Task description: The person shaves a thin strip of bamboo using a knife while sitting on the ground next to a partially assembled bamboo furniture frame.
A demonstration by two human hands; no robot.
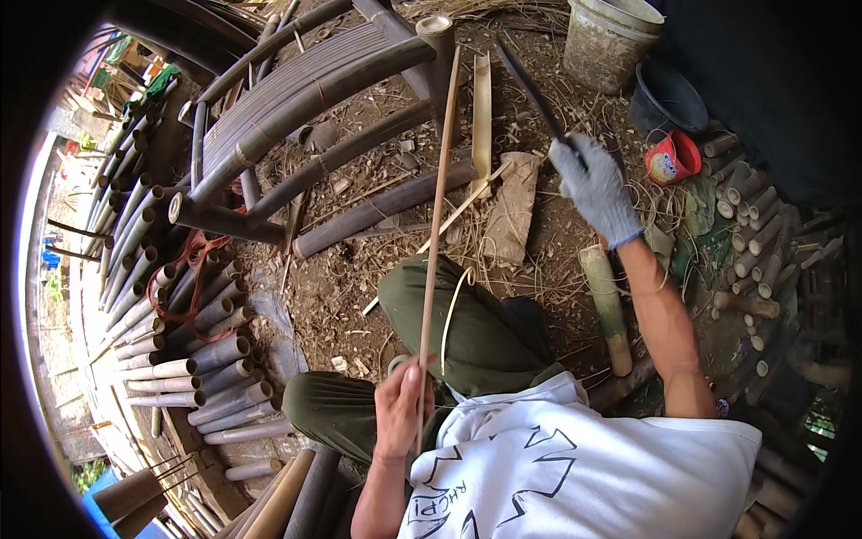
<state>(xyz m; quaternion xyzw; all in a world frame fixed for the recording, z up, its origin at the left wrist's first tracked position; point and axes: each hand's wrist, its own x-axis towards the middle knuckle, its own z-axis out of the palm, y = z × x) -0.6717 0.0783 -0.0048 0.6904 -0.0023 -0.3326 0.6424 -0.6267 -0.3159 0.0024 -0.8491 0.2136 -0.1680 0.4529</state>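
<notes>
My bare left hand (401,409) is closed around the lower end of a long, thin bamboo strip (437,202), which stretches away from me past my knee. In a grey-white work glove with a blue cuff, my right hand (593,184) grips a long knife (530,85); its dark blade points away and to the left, apart from the strip. The knife's handle is mostly hidden by the glove. A pale, curled bamboo shaving (447,323) lies over my green trouser leg. Between the strip and my right hand, a flat wooden board (512,208) rests on the ground, near a split bamboo piece (482,112).
A bamboo bench frame (310,94) stands at the far left. Cut bamboo poles (220,355) are stacked along the left, with more bamboo ends (759,216) at right. A dirty bucket (597,49), a black basin (669,101) and a red container (673,159) stand far right. Shavings litter the dirt.
</notes>
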